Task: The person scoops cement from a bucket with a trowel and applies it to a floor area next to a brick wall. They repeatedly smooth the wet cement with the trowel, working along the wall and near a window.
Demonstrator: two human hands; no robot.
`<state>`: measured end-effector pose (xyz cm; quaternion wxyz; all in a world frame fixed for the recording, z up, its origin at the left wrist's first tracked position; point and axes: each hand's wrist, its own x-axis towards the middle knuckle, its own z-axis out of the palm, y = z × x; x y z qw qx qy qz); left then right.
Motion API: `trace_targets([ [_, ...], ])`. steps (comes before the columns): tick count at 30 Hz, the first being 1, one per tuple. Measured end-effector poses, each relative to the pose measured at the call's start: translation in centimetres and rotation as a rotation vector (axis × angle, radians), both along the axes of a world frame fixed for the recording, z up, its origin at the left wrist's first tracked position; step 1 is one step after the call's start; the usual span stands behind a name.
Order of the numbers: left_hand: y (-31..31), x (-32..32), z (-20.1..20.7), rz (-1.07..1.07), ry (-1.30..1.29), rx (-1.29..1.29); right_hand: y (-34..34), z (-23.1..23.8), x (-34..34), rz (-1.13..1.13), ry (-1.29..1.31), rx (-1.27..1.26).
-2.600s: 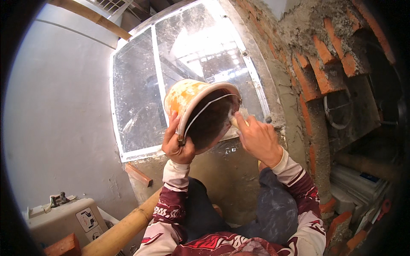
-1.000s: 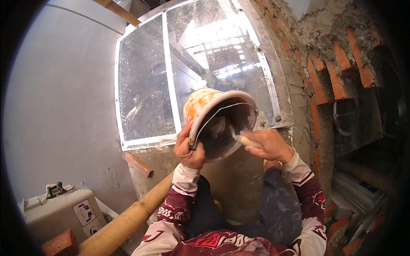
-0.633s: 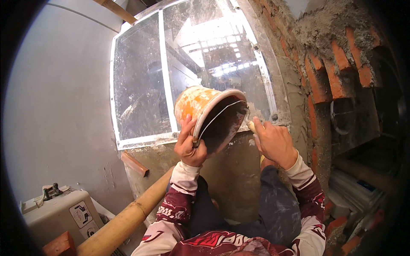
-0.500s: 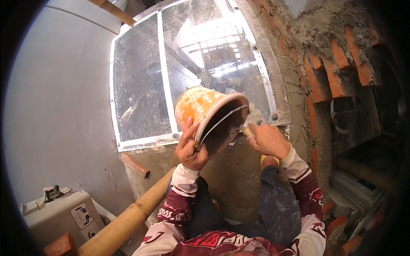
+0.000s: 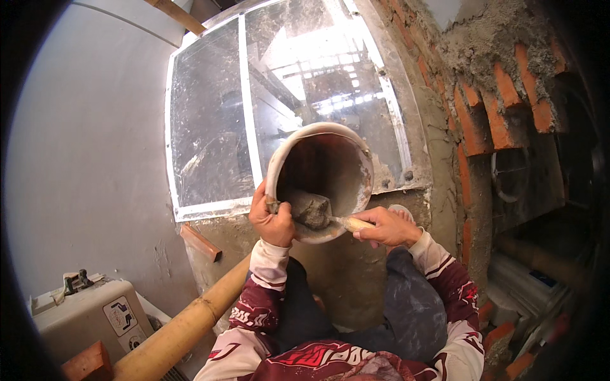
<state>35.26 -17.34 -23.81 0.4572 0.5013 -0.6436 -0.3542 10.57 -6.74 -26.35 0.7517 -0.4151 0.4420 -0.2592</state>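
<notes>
A mortar-smeared bucket (image 5: 363,162) is tipped so its mouth faces me, over the near edge of the glazed panel. My left hand (image 5: 272,219) grips its rim on the left side, fingers outside and thumb over the edge. In my right hand (image 5: 391,227) is the wooden handle of a trowel (image 5: 357,224). The trowel's blade lies within the bucket's mouth, near the lower rim, with a lump of grey mortar (image 5: 311,211) on it. The bucket's deep inside is dark.
A framed glass panel (image 5: 210,120) lies beyond the bucket. Rough brickwork with mortar (image 5: 470,120) rises on the right. A bamboo pole (image 5: 203,311) slants at lower left beside a beige boxy unit (image 5: 89,317). A brick piece (image 5: 201,242) lies by the grey wall (image 5: 95,146).
The bucket has turned its mouth toward me, hiding its orange side. My right hand has moved slightly left and down, and the trowel with mortar now shows inside the bucket.
</notes>
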Motion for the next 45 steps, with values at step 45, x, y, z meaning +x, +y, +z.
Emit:
trace_targets([
  [45, 2.2, 5.7, -1.9, 0.189, 0.095, 0.303, -10.8, -9.4, -18.3, -0.591, 1.364, -0.004],
])
